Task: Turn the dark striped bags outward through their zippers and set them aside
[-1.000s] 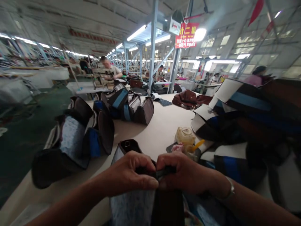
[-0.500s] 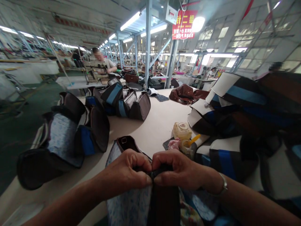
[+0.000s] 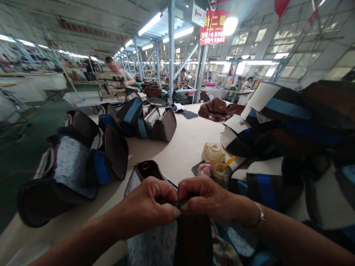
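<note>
Low in the middle of the head view is a dark bag [image 3: 194, 240] with a blue-and-white patterned lining [image 3: 152, 242]. A square metal buckle [image 3: 145, 165] shows on its far inner side. My left hand [image 3: 151, 201] pinches the bag's dark edge between thumb and bent forefinger. Right beside it my right hand [image 3: 206, 197], with a silver bracelet on the wrist, pinches the same edge. The fingertips of both hands meet there. What lies inside the two pinches is mostly hidden by the fingers.
Part-made bags [image 3: 72, 166] stand on the pale table [image 3: 183, 136] to the left. A jar with a yellow handle [image 3: 220, 168] and a cream container [image 3: 213, 151] sit ahead. Dark and white bag pieces [image 3: 266, 181] pile up at right. Another person [image 3: 119, 72] works farther back.
The view has shifted slightly. Both hands keep their pinch on the bag's edge, with the fingertips turned a little; the bag stays in place.
</note>
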Motion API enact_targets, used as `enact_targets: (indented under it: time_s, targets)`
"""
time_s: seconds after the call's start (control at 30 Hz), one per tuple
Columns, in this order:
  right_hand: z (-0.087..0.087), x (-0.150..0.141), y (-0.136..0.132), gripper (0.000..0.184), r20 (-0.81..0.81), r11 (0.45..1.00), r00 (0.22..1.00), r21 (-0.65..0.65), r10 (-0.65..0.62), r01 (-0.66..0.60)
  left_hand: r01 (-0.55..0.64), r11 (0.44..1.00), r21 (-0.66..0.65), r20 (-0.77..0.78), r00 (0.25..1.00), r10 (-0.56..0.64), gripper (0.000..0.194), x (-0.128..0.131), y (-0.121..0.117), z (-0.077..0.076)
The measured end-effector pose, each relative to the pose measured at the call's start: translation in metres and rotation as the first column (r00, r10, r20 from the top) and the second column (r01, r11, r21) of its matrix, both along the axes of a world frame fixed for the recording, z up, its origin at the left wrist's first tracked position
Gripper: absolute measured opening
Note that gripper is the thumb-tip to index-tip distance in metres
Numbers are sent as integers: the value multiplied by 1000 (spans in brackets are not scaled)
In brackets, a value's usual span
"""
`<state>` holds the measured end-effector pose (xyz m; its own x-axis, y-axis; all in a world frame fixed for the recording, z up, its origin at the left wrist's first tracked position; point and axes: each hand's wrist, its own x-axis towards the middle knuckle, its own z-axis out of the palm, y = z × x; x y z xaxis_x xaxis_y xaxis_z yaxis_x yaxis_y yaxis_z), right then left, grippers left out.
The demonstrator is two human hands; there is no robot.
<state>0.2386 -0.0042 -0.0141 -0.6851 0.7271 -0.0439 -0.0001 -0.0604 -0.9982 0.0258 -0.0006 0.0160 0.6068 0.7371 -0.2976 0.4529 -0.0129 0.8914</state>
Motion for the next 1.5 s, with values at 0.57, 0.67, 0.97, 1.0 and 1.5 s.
enact_targets:
  time_s: [0.57,0.67,0.97,1.0,1.5]
  targets:
    - [6,2,-7,7,171,867,972,495,-161,56,183,979,94,54,981,-189,18,-8,12,-4]
    - [3,2,-6,9,174,814,959,575,-223,86,162,984,80,9,987,-163,14,-8,10,-4]
    - [13,2,-12,12,202,806,954,588,-220,61,119,991,66,-18,993,-118,5,-2,6,-6]
    - [12,0,-12,11,206,798,948,598,-242,74,109,992,60,-22,994,-108,4,-2,6,-6]
    - [9,-2,-13,10,201,810,941,576,-272,111,83,996,-14,-22,996,-83,4,2,6,-8]
